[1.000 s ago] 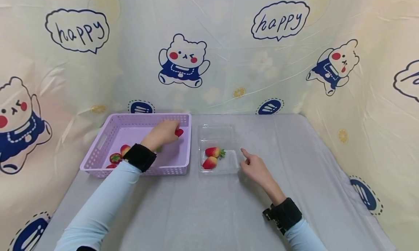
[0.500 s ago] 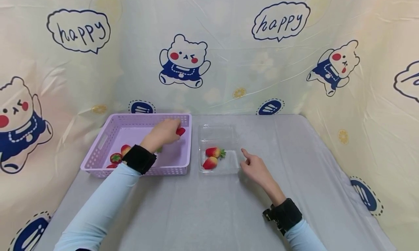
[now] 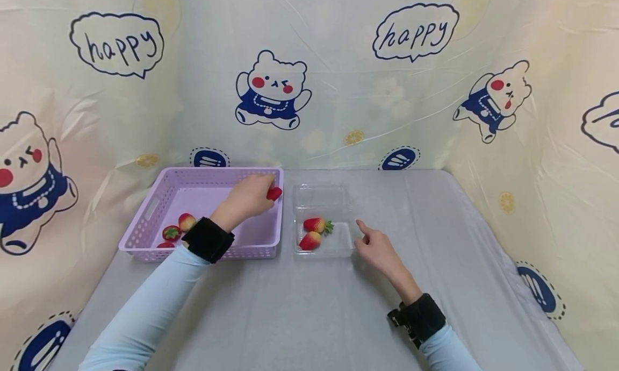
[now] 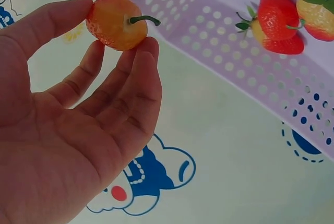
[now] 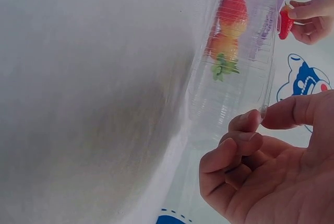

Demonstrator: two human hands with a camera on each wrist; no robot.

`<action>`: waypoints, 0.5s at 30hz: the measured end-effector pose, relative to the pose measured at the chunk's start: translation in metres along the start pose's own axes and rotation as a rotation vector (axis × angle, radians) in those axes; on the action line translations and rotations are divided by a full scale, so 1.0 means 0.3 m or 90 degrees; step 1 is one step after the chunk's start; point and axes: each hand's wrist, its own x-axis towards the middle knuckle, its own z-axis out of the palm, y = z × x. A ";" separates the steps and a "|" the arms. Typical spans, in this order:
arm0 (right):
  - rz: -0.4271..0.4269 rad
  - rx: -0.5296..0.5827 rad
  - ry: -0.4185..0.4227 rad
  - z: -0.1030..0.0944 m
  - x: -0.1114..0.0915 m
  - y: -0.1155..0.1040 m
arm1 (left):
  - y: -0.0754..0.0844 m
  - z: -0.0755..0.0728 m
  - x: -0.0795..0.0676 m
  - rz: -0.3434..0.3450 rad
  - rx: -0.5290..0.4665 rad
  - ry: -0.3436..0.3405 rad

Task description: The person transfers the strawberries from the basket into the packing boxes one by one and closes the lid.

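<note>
My left hand [image 3: 249, 196] pinches a red and yellow strawberry [image 4: 117, 23] between thumb and fingertips, its thin green stem showing. It is above the right end of the lilac basket [image 3: 256, 251], and only the berry's red tip shows in the head view. My right hand [image 3: 382, 252] is at the right side of the clear plastic box [image 3: 344, 236]. In the right wrist view its thumb and curled fingers pinch the box's edge. Inside the box lie two strawberries: one with green leaves [image 3: 314, 224], the other [image 3: 310, 241] in front of it.
More strawberries lie at the basket's left front, among them a yellowish one [image 3: 186, 221] and a leafy one [image 3: 171, 233]; my left wrist partly covers that area. The box's clear lid [image 3: 319, 195] is folded back. Patterned cloth [image 3: 338, 91] rises behind the grey table [image 3: 309, 317].
My left hand has shifted slightly right with the strawberry, up to the basket's right rim. My right hand and the box stay where they were.
</note>
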 end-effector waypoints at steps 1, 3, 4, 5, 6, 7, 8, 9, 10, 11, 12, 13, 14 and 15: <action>0.002 0.001 -0.001 0.001 -0.001 0.000 | 0.004 0.000 -0.003 0.000 -0.003 0.003; 0.004 0.002 -0.002 0.003 -0.002 0.001 | 0.013 0.002 -0.010 0.000 -0.008 0.006; 0.004 0.002 -0.002 0.003 -0.002 0.001 | 0.018 0.002 -0.013 0.001 -0.007 0.006; 0.003 0.002 -0.001 0.003 -0.002 0.002 | 0.022 0.003 -0.015 0.002 -0.006 0.006; 0.002 0.002 0.000 0.003 -0.002 0.002 | 0.027 0.004 -0.017 0.003 -0.006 0.007; 0.001 0.001 0.000 0.003 -0.001 0.002 | 0.031 0.005 -0.020 0.005 -0.007 0.007; 0.000 0.001 0.000 0.004 -0.001 0.003 | 0.036 0.005 -0.022 0.006 -0.006 0.008; 0.000 0.001 0.001 0.003 0.000 0.003 | 0.041 0.006 -0.023 0.008 -0.003 0.009; -0.001 0.001 0.001 0.003 0.000 0.003 | 0.046 0.007 -0.025 0.010 -0.001 0.011; -0.001 0.001 0.000 0.003 0.000 0.003 | 0.051 0.007 -0.027 0.011 -0.002 0.013; 0.000 0.001 0.000 0.003 0.000 0.003 | 0.057 0.006 -0.030 0.013 -0.003 0.016; 0.000 0.002 -0.001 0.003 0.000 0.003 | 0.063 0.006 -0.032 0.015 -0.002 0.018; 0.000 0.002 -0.001 0.003 0.000 0.002 | 0.070 0.005 -0.036 0.016 -0.003 0.019; 0.000 0.002 -0.002 0.003 -0.001 0.002 | 0.076 0.004 -0.039 0.018 -0.003 0.021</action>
